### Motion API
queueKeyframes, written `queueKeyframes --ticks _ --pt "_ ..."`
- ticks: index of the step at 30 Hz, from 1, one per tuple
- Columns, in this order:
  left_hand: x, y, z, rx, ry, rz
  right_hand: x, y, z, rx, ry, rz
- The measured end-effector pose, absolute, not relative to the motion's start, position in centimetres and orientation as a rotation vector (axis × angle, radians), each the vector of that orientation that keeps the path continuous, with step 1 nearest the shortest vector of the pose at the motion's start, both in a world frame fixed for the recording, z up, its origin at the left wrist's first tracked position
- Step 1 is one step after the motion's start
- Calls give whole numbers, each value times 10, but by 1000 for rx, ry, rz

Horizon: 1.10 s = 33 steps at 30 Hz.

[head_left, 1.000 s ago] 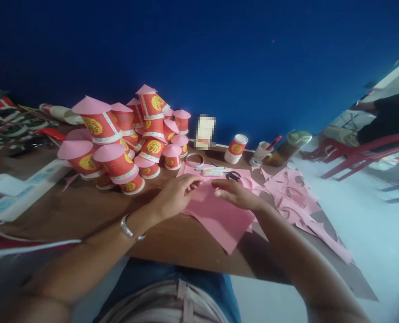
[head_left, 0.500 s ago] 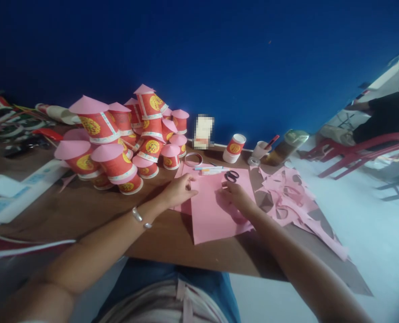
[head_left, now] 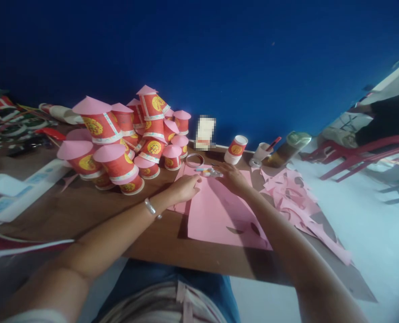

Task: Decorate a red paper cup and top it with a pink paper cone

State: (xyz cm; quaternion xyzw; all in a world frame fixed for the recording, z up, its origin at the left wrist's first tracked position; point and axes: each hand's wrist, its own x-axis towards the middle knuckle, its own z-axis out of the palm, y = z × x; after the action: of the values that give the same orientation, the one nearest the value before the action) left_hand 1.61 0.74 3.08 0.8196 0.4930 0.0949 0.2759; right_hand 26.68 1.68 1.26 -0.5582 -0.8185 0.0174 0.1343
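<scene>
Near the upper left edge of a large pink sheet [head_left: 216,211], my left hand [head_left: 188,187] has its fingers curled in on the paper. My right hand [head_left: 232,177] reaches palm down over the sheet's far part, its fingers blurred and partly hidden. Beside its fingertips is a small shiny item [head_left: 215,172], too smeared to make out, with slim pens [head_left: 202,170] just left of it. The scissors are not visible. Dark cut-out gaps show low on the sheet, near my right forearm. More pink paper [head_left: 182,204] lies underneath.
Red paper cups with pink cone tops [head_left: 110,159] stand piled at the left. Behind the sheet are a tape roll [head_left: 195,160], a red-and-white cup [head_left: 236,149] and a bottle [head_left: 288,148]. Pink scraps [head_left: 293,197] lie right. A white power strip [head_left: 28,188] is far left.
My right hand has moved forward and left over where the black-handled scissors lay. The pink sheet's near edge has shifted, uncovering cut-out gaps. My left hand's fingers have curled in.
</scene>
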Motion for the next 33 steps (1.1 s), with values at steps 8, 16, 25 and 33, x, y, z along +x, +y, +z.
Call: queueKeyframes --ticks 8,16,25,33 --pt "17 22 25 2299 1331 273 266 34 10 -1674 -2328 97" --pt "22 27 36 2465 1383 168 270 25 20 -1699 -2350 121" --pt "23 32 38 2698 1457 95 279 -7 31 -2082 -2269 -116" --pt "47 67 49 2672 1631 110 284 -13 27 -2292 -2248 -133"
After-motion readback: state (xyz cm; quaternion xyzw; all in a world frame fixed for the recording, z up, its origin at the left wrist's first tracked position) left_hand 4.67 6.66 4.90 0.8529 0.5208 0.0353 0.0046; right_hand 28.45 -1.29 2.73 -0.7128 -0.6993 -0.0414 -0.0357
